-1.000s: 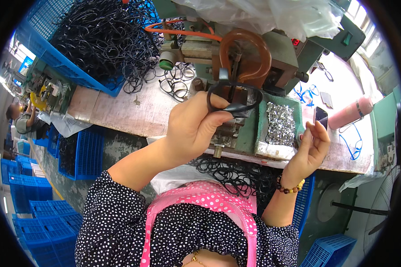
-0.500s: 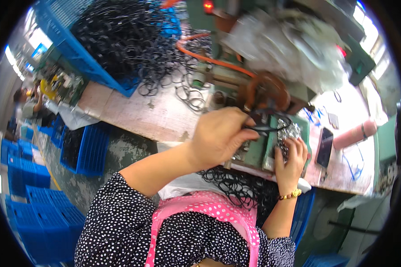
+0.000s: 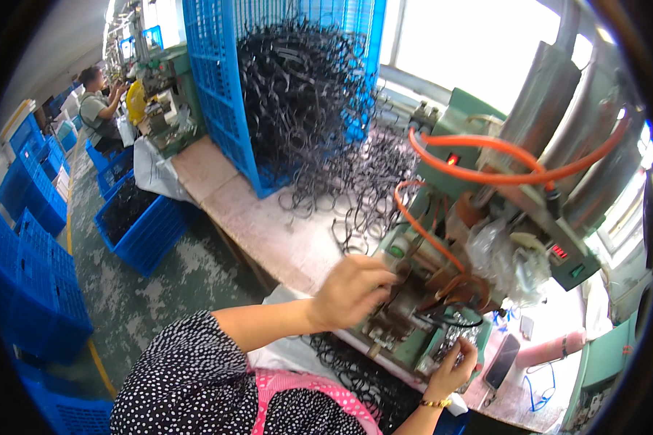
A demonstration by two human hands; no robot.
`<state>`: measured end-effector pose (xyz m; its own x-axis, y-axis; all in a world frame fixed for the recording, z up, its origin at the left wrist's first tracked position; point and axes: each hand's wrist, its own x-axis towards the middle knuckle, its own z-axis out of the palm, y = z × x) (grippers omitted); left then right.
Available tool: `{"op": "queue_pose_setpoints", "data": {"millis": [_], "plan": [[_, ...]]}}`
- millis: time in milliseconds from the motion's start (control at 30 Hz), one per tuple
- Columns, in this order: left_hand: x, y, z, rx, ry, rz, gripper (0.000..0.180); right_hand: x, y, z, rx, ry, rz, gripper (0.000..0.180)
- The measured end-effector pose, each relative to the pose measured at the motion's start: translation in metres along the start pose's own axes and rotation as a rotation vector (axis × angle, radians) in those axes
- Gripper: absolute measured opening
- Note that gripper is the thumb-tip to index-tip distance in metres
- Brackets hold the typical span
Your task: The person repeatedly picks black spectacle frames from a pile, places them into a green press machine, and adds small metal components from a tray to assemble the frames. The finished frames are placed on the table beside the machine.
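The black eyeglass frame (image 3: 451, 323) is at the machine (image 3: 413, 290), over the green tray (image 3: 433, 342) near the table's (image 3: 257, 228) front edge. It lies just beyond the right hand's (image 3: 452, 371) bent fingers and apart from the left hand's (image 3: 350, 291) curled, blurred ones; I cannot tell whether either set grasps anything.
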<state>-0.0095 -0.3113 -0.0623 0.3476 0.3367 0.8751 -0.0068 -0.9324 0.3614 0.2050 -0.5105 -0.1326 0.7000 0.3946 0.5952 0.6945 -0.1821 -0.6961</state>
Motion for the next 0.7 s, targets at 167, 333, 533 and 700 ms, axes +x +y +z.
{"op": "queue_pose_setpoints", "data": {"millis": [167, 333, 533, 700], "plan": [[-0.038, -0.136, 0.005, 0.365, -0.246, -0.481, 0.026, -0.007, 0.005, -0.002, 0.043, 0.023, 0.042, 0.005], [-0.064, -0.189, 0.013, 0.552, -0.579, -0.413, 0.028, -0.007, -0.003, -0.005, 0.074, 0.041, 0.099, 0.009], [-0.051, -0.169, -0.014, 0.563, -0.885, -0.456, 0.026, -0.007, -0.024, -0.021, -0.153, 0.039, 0.038, 0.016], [-0.041, -0.15, -0.041, 0.434, -0.921, -0.59, 0.025, -0.006, -0.023, -0.019, 0.029, 0.03, 0.049, 0.019]]}}
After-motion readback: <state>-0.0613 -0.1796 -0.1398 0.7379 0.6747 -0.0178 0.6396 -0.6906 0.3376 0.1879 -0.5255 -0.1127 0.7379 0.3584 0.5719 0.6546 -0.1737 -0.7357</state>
